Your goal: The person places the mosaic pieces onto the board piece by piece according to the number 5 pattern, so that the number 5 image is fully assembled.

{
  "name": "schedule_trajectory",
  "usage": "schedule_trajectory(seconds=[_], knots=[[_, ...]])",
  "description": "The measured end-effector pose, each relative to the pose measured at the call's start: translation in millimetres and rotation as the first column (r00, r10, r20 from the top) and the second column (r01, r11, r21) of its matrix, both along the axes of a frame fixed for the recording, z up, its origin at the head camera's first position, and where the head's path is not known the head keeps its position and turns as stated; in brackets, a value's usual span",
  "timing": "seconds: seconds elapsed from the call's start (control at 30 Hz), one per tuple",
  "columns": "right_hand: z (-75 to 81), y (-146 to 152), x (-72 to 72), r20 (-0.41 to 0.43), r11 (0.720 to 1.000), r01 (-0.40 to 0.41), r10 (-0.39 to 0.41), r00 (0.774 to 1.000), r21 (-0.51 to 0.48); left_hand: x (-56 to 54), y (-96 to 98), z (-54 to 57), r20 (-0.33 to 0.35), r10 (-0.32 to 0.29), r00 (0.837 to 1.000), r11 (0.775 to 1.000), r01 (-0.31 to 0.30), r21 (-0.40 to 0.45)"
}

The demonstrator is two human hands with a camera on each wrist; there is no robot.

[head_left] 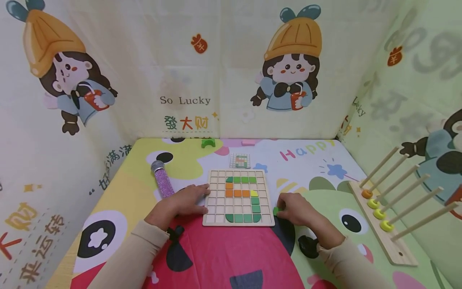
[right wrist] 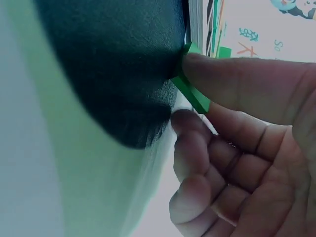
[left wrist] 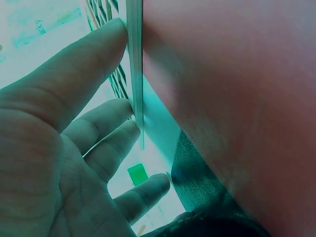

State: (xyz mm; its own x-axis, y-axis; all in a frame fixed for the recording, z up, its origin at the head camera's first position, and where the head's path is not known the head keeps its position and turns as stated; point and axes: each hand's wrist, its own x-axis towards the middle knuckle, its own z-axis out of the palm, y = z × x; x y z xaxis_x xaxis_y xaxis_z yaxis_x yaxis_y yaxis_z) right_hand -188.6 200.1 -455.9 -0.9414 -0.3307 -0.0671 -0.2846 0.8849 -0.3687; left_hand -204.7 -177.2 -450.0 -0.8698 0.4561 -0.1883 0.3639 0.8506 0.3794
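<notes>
In the head view a wooden grid board (head_left: 242,207) lies flat on the table. Green, orange and one yellow tile fill some of its cells in a shape like a 5. Beside its left edge, my left hand (head_left: 185,200) rests with the fingers extended, and in the left wrist view the fingertips touch the board's edge (left wrist: 135,74). My right hand (head_left: 296,208) is just off the board's lower right side. Between its thumb and fingers it pinches a small green block (right wrist: 193,95), mostly hidden by the hand in the head view.
Behind the board lies a small pattern card (head_left: 240,160). Farther back are a green arch block (head_left: 208,143) and a pink block (head_left: 248,143). A purple glittery microphone (head_left: 164,182) lies to the left. A wooden peg stand (head_left: 403,255) with several rings is at the right.
</notes>
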Motion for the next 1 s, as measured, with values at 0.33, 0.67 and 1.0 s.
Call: schedule_trajectory(seconds=[0.33,0.67,1.0], knots=[[10.7,-2.1,-5.8,-0.056,0.991,-0.060,0.053,0.997,-0.119,-0.3,-2.1,-1.2,0.005,0.005,1.000,1.000,-0.005,0.000],[22.6,-34.7,-14.3,-0.048,0.967,-0.150,0.143,0.989,-0.207,-0.2,-2.9,-0.6,-0.005,-0.014,1.000,1.000,0.015,0.021],[15.9,-64.8,-27.5,0.044,0.929,-0.198,0.222,0.974,-0.313,0.8,-2.4,1.4,-0.006,-0.020,1.000,0.999,0.020,0.025]])
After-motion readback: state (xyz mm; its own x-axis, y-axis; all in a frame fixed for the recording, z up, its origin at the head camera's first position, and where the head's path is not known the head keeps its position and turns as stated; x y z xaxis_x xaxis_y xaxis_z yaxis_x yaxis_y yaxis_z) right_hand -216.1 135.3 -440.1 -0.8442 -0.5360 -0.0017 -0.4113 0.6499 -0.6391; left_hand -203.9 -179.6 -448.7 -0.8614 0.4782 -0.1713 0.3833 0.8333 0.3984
